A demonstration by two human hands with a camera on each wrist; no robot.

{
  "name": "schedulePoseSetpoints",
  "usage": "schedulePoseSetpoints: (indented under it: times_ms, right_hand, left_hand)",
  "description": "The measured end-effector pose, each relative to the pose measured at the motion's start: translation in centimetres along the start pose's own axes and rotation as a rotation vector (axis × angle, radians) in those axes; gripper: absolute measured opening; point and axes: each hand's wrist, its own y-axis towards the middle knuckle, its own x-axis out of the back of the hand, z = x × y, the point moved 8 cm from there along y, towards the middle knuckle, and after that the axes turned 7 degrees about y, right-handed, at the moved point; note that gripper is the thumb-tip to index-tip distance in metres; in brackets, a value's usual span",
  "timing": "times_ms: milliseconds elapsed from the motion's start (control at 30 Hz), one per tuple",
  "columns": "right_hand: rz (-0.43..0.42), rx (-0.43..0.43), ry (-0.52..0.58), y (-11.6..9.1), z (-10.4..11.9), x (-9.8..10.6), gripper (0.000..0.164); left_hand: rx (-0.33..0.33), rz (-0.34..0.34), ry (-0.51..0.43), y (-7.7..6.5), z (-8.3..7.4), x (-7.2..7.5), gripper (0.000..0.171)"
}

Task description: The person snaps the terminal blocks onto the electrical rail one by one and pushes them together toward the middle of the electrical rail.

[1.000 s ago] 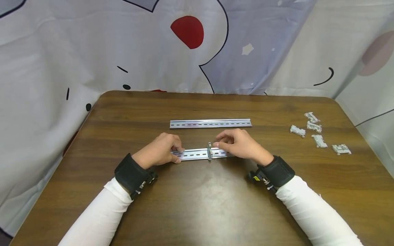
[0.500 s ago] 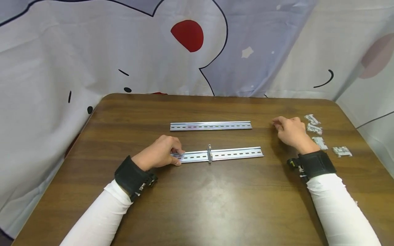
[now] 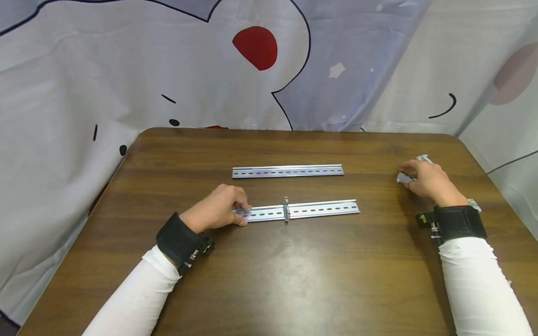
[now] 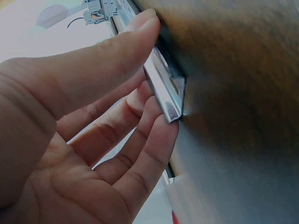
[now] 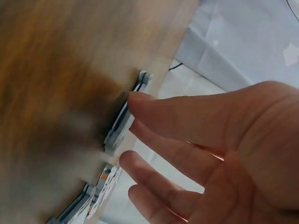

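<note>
My left hand point(image 3: 218, 207) grips the left end of a slotted metal DIN rail point(image 3: 323, 209), thumb on the near edge and fingertips on the far edge. Across the rail's middle stands a narrow terminal block point(image 3: 286, 211), set upright. At the table's right side, my right hand point(image 3: 433, 182) pinches a grey terminal block point(image 3: 403, 178) between thumb and index finger. The right wrist view shows this terminal block point(image 5: 114, 137) lying close to the tabletop, the thumb over one face and the other fingers spread apart.
A second DIN rail point(image 3: 287, 171) lies behind the first, roughly parallel to it. More terminal blocks lie around the right hand, one point(image 3: 424, 158) beyond it and one point(image 3: 475, 204) by the wrist. A patterned cloth point(image 3: 189, 60) hangs behind the wooden table point(image 3: 269, 280).
My right hand has left the block on the rail, swung right to the loose terminal blocks and taken hold of one. The left hand has kept its grip on the rail's end.
</note>
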Motion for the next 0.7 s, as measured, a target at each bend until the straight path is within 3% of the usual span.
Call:
schedulePoseSetpoints:
  times_ms: [200, 467, 567, 700]
  right_hand:
    - [-0.067, -0.005, 0.020, -0.6, -0.3, 0.3, 0.050]
    - [-0.068, -0.037, 0.064, -1.6, -0.1, 0.7, 0.045]
    - [-0.010, -0.035, 0.089, -2.0, 0.6, 0.5, 0.036]
    - [0.140, -0.007, 0.155, -2.8, 2.7, -0.4, 0.031]
  left_hand:
    - [0.003, 0.004, 0.004, 0.1, 0.0, 0.0, 0.027]
    - [-0.001, 0.007, 0.008, 0.1, -0.1, 0.2, 0.026]
    - [0.003, 0.010, 0.004, 0.1, 0.0, 0.1, 0.026]
    - [0.004, 0.014, 0.004, 0.1, 0.0, 0.1, 0.026]
